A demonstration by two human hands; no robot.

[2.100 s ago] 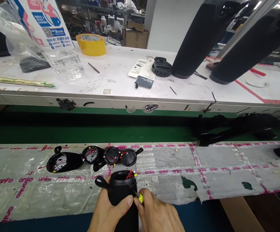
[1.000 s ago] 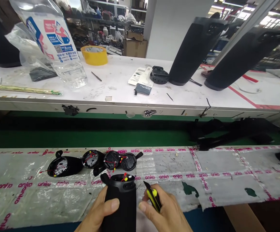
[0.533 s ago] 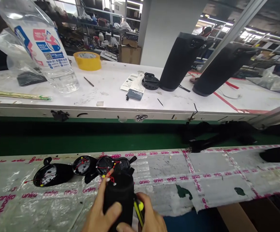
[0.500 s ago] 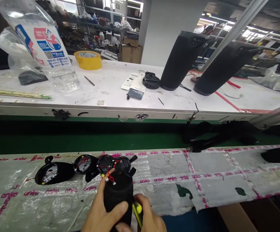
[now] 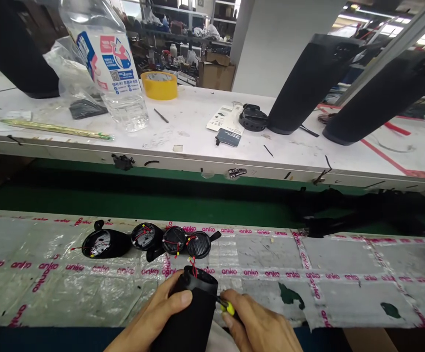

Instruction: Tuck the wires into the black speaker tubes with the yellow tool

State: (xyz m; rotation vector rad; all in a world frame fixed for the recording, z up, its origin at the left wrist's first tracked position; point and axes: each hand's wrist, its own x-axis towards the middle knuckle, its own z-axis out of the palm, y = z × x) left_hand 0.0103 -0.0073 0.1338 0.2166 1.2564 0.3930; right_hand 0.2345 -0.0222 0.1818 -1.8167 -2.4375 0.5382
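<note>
A black fabric-covered cylinder (image 5: pixel 186 318), looking like a speaker body, stands tilted with its open end up. Red wires with small pale connectors (image 5: pixel 192 264) stick out of that end. My left hand (image 5: pixel 161 308) wraps around its left side, thumb across the front. In my right hand (image 5: pixel 256 318) is a slim yellow-and-black hand tool (image 5: pixel 228 306); its dark tip meets the cylinder's right side just below the rim. The exact kind of tool is unclear. Beyond the cylinder, several black round-ended parts with red wires (image 5: pixel 175 240) lie in a row.
Plastic sheeting with pink-lettered tape (image 5: pixel 264 293) covers the near bench. On the white shelf (image 5: pixel 198 144) are a water bottle (image 5: pixel 115 73), yellow tape roll (image 5: pixel 159 85), cards (image 5: pixel 229 137) and black cylinders (image 5: pixel 308 83). Black material (image 5: pixel 362 210) lies in the green gap.
The view has swung left. The cylinder has tipped so its open rim shows, and its wires now hang clear of the row. The tool has moved up to near the rim.
</note>
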